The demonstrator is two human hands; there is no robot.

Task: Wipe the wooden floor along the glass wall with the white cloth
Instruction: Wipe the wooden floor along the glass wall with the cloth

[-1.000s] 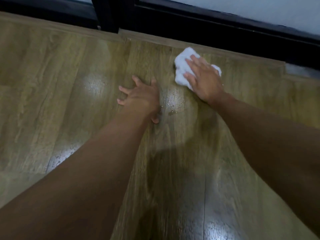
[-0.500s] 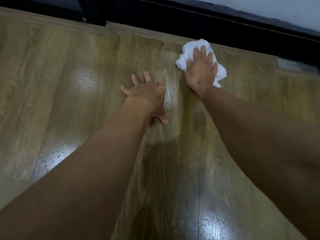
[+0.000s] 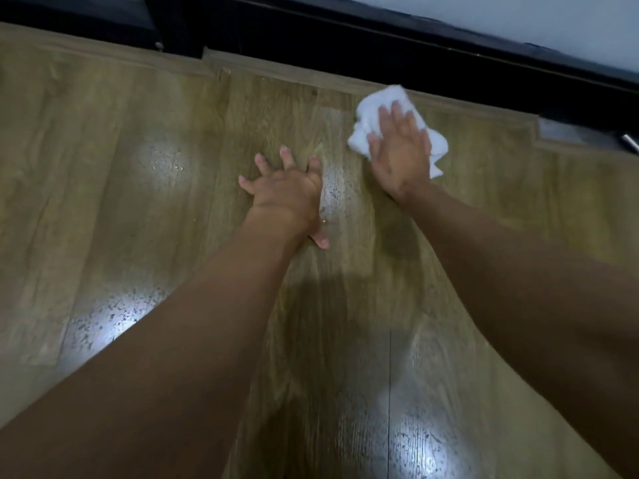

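Right hand (image 3: 401,157): palm down, fingers straight and close together, pressing flat on the white cloth (image 3: 368,119). Nothing is curled round the cloth; the hand is open on top of it.

White cloth: one, bunched. It lies on the wooden floor (image 3: 138,209) at the far right, with its far edge up against the wooden trim strip (image 3: 276,69) at the foot of the glass wall (image 3: 570,15). Cloth shows on the left, far and right sides of the hand.

Left hand (image 3: 287,195): open, fingers spread, laid flat on the bare floor left of the cloth and a little nearer. It holds nothing and is apart from the cloth.

Count: two hands, two bare forearms, one cloth.

Floor: four bright glare patches, speckled; one lies just right of the left hand.

Dark frame (image 3: 380,46) runs along the far edge above the trim, with one dark upright post (image 3: 179,32) at far left-centre.

Hidden or unclear:
- The middle of the cloth is under the right palm, so its full outline is not visible.
- The right thumb is hard to make out.
- Both arms are cut off by the near edges of the picture.
- A small metal object (image 3: 631,143) at the far right edge is cut off; I cannot tell what it is.
- The darker patch (image 3: 397,236) near the right wrist may be damp or shadow; cannot tell.
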